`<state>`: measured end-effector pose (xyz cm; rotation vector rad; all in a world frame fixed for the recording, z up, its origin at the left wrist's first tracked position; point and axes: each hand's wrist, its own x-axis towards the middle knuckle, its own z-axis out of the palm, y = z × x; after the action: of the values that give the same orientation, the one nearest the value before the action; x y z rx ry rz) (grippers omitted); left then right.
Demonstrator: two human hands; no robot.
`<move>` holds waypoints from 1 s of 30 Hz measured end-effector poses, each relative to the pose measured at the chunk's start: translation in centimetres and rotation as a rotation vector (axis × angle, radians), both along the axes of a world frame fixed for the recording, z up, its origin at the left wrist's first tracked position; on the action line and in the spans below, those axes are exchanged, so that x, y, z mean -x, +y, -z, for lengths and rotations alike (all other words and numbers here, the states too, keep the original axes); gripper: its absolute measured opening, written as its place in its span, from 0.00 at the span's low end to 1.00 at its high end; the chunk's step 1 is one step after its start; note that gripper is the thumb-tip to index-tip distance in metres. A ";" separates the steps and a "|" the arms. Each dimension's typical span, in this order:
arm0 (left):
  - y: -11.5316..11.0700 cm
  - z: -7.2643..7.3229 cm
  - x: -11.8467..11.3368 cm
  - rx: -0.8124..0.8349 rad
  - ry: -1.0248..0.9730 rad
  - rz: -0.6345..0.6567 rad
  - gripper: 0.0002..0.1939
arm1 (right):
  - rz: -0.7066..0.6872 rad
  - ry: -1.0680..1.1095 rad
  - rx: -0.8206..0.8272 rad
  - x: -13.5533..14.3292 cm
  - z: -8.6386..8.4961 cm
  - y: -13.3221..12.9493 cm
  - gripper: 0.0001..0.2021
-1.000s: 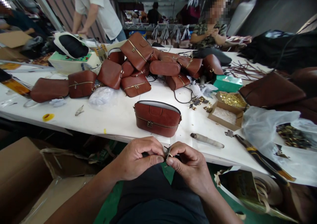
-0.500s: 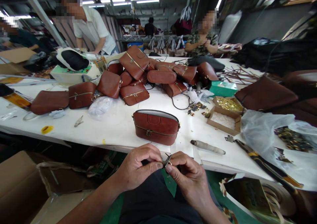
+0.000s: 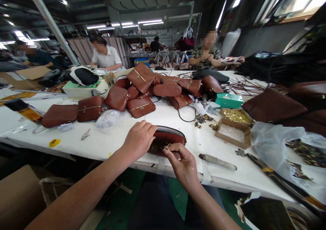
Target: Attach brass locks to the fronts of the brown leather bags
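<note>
A brown leather bag (image 3: 168, 138) with a zip across its front and an open, dark-edged top stands at the table's front edge. My left hand (image 3: 141, 139) is closed over its left end, the fingers curled at the rim and hiding that side. Just before the bag's front, my right hand (image 3: 182, 160) pinches a small metal fitting (image 3: 166, 147) with thin prongs between thumb and forefinger. How the fitting is shaped in full is too small to tell. Whether it touches the leather I cannot make out.
More brown bags (image 3: 141, 106) lie heaped behind. To the right are a wrapped rod (image 3: 218, 161), long-handled pliers (image 3: 270, 172), a cardboard tray (image 3: 233, 135), gold fittings (image 3: 235, 116) and a plastic bag (image 3: 270, 138) of metal parts. Yellow tape (image 3: 54, 142) lies left. Co-workers sit across the table.
My left hand has let go of the fitting and taken hold of the bag's left end. My right hand has carried the fitting up to the bag's front. The view has tilted upward.
</note>
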<state>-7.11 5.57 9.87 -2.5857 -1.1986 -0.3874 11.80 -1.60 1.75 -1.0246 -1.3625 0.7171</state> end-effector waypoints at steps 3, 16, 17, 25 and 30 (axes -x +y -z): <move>0.0 -0.7 0.0 0.084 0.000 0.040 0.05 | -0.007 -0.003 -0.008 0.3 0.6 1.0 0.06; 1.5 -1.9 0.3 0.676 -0.213 0.110 0.13 | 0.045 -0.040 -0.025 0.4 1.9 1.9 0.06; 1.6 -1.8 0.4 0.694 -0.242 0.111 0.13 | 0.047 -0.034 -0.027 0.5 1.8 2.0 0.06; 0.9 -1.2 0.6 0.774 -0.354 0.114 0.13 | 0.053 -0.036 0.007 0.9 1.1 2.2 0.06; 0.2 -1.1 0.6 0.762 -0.413 0.150 0.15 | 0.034 -0.051 0.081 0.5 0.6 1.9 0.09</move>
<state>-7.68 5.72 10.93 -3.3785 -1.5147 -0.6153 11.31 0.29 1.18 -1.1351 -1.3660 0.7301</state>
